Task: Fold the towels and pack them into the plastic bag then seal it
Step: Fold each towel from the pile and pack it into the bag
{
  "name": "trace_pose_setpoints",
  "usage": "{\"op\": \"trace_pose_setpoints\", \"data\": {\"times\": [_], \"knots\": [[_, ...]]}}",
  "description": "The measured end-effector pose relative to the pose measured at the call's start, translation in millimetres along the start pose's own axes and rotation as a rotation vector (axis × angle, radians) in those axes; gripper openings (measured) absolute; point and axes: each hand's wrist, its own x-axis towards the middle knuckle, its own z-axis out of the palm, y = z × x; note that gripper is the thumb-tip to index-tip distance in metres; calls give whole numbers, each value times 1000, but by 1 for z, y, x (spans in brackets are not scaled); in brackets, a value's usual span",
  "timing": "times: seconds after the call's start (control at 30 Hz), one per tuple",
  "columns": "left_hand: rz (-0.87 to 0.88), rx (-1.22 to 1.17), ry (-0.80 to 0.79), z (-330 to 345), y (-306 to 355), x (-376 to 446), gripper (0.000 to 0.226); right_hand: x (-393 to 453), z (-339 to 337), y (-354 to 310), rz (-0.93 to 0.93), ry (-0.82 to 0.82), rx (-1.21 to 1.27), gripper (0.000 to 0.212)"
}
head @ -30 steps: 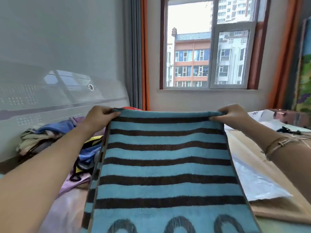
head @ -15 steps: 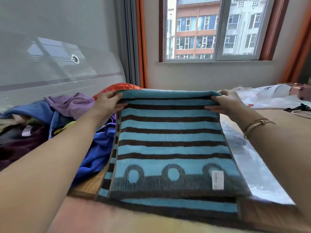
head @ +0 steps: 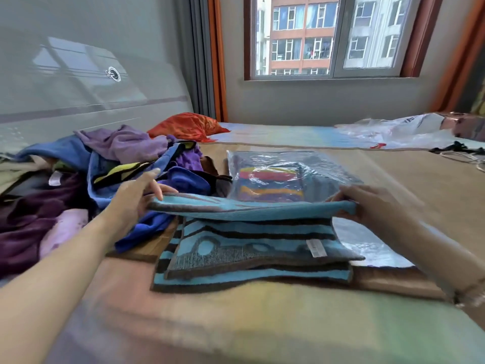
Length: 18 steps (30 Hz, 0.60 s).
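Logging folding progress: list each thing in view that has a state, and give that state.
Striped towel: partly folded, far edge lifted.
Left hand: grips towel's left corner.
Right hand: grips towel's right corner.
Plastic bag: flat, folded towel inside.
Towel pile: unfolded, heaped.
Window: shut.

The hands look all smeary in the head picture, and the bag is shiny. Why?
Head view: the right hand and left hand are motion-blurred while gripping the striped towel; window daylight glares off the plastic bag, partly hiding the colourful towel inside; the wide lens bends the wall lines, and the near bed edge is soft.
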Motion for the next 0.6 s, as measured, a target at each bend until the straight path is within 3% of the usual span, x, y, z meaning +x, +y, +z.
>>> {"op": "trace_pose_setpoints", "data": {"times": [0.1,0.2,0.3,0.4,0.5,0.6], "knots": [[-12,407,24,-13,-15,-19,46,-24,6,11,-12,-22,-420,12],[-129,774,-129,-18,-38,-38,33,-39,11,25,133,-119,-584,11],[-237,812,-109,-15,-53,-49,37,-43,11,33,182,-144,-730,22],[-393,711,-37,-17,-55,-52,55,-38,13,32,227,-64,-763,31],[-490,645,-48,-14,-53,-56,47,-29,12,31,345,14,-838,37],[-518,737,-48,-11,-57,-55,54,-25,11,31,460,-43,-924,38]]}}
